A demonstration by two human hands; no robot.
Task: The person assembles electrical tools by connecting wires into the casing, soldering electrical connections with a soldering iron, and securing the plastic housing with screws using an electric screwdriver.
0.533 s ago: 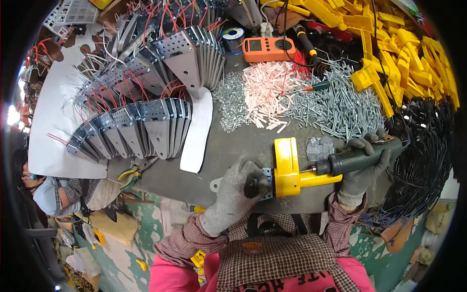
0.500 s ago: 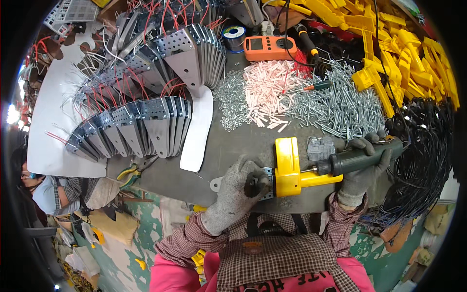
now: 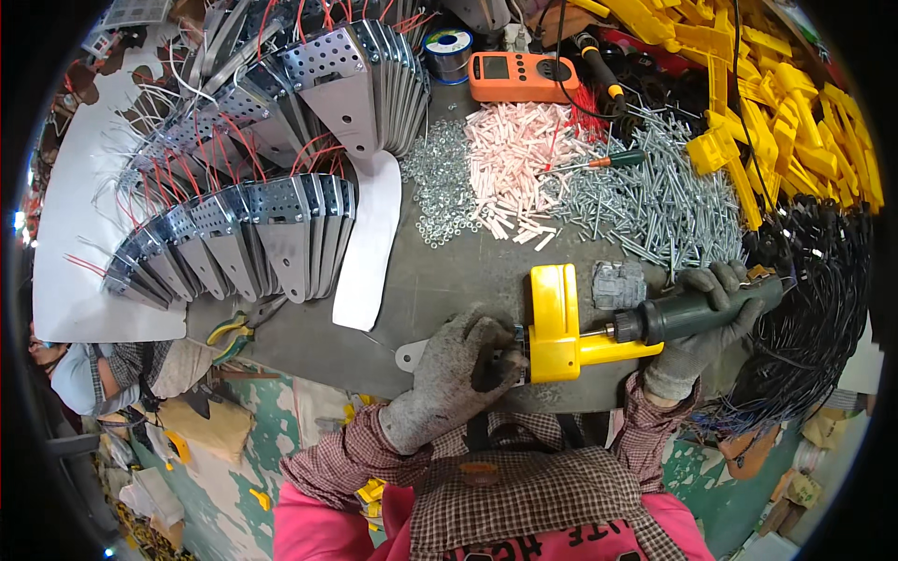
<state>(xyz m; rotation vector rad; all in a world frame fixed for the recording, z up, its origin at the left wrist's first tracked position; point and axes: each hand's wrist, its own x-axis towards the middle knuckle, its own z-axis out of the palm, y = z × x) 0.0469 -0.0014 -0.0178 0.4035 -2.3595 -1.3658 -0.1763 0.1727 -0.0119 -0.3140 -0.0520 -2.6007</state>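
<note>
My left hand [image 3: 460,367], in a grey knit glove, is closed around a metal plate [image 3: 409,356] whose rounded, holed end sticks out to the left. Against the plate's right end sits a yellow plastic housing [image 3: 555,323] with a yellow arm pointing right. In my right hand [image 3: 716,313], also gloved, is a dark green electric screwdriver [image 3: 697,310] held level. Its bit reaches the right side of the housing; whether it sits in a screw head is hidden. A grey block [image 3: 618,284] lies just behind the screwdriver's tip.
Screws [image 3: 655,192], pink sleeves [image 3: 519,168] and nuts [image 3: 444,182] lie in piles behind my hands. Metal plates with red wires [image 3: 290,238] stand in rows at left, near pliers [image 3: 238,332]. An orange multimeter [image 3: 524,77], yellow parts [image 3: 795,122] and black cables [image 3: 814,290] surround them. Another person sits far left.
The view has shifted slightly, so the bench things at left sit a little farther left. Both hands keep their grips, and the screwdriver stays at the housing.
</note>
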